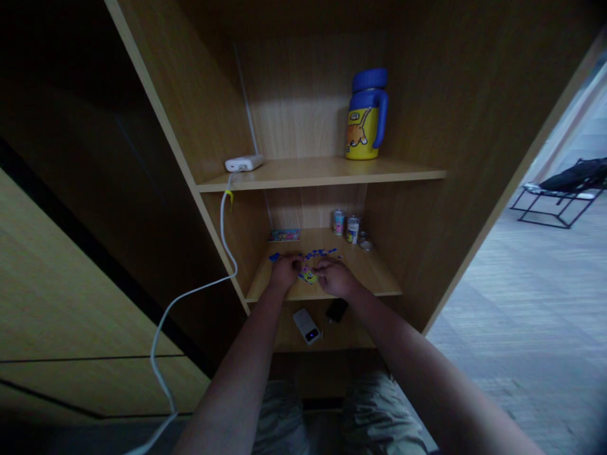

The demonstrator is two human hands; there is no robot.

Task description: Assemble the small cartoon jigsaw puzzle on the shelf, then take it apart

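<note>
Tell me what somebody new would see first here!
Probably the big blue-and-yellow bottle, at the right of the upper shelf. Next, the left hand and right hand, close together at the bright pieces on the shelf below. Then maybe the white cable, hanging at the picture's left.

Access to the middle shelf was left through the front, the sides being closed by a left panel and a right panel, the top by the upper shelf. Bare board was left between the right hand and the right panel; deeper there, passage was obstructed by two small cans. The gap between the right hand and the left hand was partly taken up by colourful pieces. The left panel's front edge was crossed by a white cable.
</note>
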